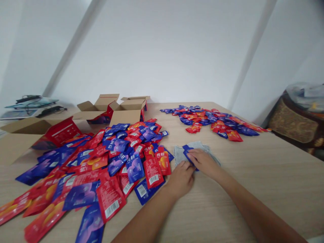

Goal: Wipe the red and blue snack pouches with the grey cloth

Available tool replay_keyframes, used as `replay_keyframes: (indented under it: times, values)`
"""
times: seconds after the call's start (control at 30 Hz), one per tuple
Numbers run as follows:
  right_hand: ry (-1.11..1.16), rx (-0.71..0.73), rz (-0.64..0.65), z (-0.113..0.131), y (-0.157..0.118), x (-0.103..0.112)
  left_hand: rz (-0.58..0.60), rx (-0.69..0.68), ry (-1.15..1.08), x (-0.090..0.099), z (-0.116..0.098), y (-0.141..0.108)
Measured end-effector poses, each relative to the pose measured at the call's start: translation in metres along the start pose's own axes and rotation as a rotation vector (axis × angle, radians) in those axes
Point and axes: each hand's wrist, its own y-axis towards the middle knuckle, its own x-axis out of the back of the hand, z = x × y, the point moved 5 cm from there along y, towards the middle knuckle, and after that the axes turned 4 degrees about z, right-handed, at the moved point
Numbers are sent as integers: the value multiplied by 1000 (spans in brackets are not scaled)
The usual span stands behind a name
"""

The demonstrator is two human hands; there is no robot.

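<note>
On a grey cloth [179, 155] at the middle of the table lies a blue pouch [186, 149]. My right hand [202, 162] presses on this pouch, fingers bent together over it. Close by, my left hand [181, 179] rests at the cloth's near left edge with its fingers curled; whether anything is under them is hidden. To the left spreads a large heap of red and blue pouches [135, 167], reaching almost to my left hand. Another pile of red and blue pouches [222, 125] lies beyond the cloth, to the right.
Open cardboard boxes [126, 116] stand behind the left heap, with another open box [20, 141] at the far left. Bags and cables [32, 104] lie at the back left. A patterned chair [292, 121] stands beyond the right edge of the table [273, 182].
</note>
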Motion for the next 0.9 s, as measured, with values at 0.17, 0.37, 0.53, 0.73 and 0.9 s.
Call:
replay_keyframes:
  times: [0.17,0.37,0.53,0.73,0.9]
  values:
    - [-56,69,138,-26,-4,-35,-21,-3,-174,-6,11,2]
    - [-185,15,65,-45,33,-42,-4,-16,-221,-8,14,4]
    - [-284,-121,-54,-55,71,-26,-7,1,-223,-9,14,2]
    - [-219,-187,-219,-50,67,-8,-31,-16,-230,-9,16,1]
    - [-131,-10,-236,-10,46,17,-35,-12,-237,-11,17,0]
